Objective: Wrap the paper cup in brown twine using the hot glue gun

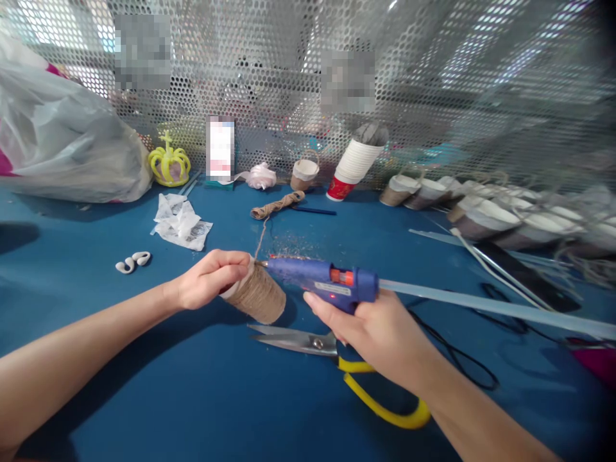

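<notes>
My left hand (215, 277) is closed around the rim end of a twine-wrapped cup (260, 296), which tilts above the blue table. In my right hand (380, 327) is a blue hot glue gun (315, 277), its nozzle at the cup's rim near my left fingertips. A long clear glue stick (481, 305) juts from the back of the gun. Loose twine (261, 239) runs from the rim up to a wound bundle of twine (278, 205). Below the gun lie scissors (308, 341) with yellow handles, partly hidden by my right hand.
Finished-looking twine-handled cups (486, 218) crowd the right back. A stack of paper cups (359, 163) leans by the perforated metal screen (269, 70). White earbuds (133, 262), crumpled white wrappers (181, 221) and a plastic bag (72, 135) are leftward. A black cable (462, 362) curls at right.
</notes>
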`<state>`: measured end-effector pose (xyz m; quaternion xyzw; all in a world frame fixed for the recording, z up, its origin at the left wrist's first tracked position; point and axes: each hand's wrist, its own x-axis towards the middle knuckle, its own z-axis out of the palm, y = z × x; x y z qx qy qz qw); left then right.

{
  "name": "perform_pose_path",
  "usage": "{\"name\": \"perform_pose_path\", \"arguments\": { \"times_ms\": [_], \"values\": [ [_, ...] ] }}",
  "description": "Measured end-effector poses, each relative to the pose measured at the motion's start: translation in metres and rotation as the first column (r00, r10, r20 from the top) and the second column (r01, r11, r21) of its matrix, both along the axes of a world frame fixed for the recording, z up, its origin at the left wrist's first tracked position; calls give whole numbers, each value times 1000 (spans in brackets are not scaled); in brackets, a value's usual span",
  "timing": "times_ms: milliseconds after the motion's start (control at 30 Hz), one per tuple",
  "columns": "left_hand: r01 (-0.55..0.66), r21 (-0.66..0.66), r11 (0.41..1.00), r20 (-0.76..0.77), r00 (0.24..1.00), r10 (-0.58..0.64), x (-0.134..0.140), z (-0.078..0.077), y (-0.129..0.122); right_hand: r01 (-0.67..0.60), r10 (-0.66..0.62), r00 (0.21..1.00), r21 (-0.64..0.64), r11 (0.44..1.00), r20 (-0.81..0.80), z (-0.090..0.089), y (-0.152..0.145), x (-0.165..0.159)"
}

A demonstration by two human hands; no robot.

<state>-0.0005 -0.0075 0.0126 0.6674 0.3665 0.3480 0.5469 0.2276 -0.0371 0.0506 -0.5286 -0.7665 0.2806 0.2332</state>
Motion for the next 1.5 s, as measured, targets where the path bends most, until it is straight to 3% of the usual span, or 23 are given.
{"name": "perform_pose_path", "arguments": {
  "times_ms": [267,833,1000,1500],
  "values": [
    [1,-37,999,18,1000,0,0,0,-1,10,-9,1000,-48,999,20,1,-2,2],
    [-45,-80,996,8,999,45,2,2,-3,-13,1,994,110,994,109,-2,-6,3],
    [-46,-108,993,17,999,48,4,3,-3,-110,79,987,226,968,138,-5,-11,5],
    [-36,-116,993,8,999,38,4,4,-4,-82,72,993,105,991,94,3,-23,-7]
  ]
}}
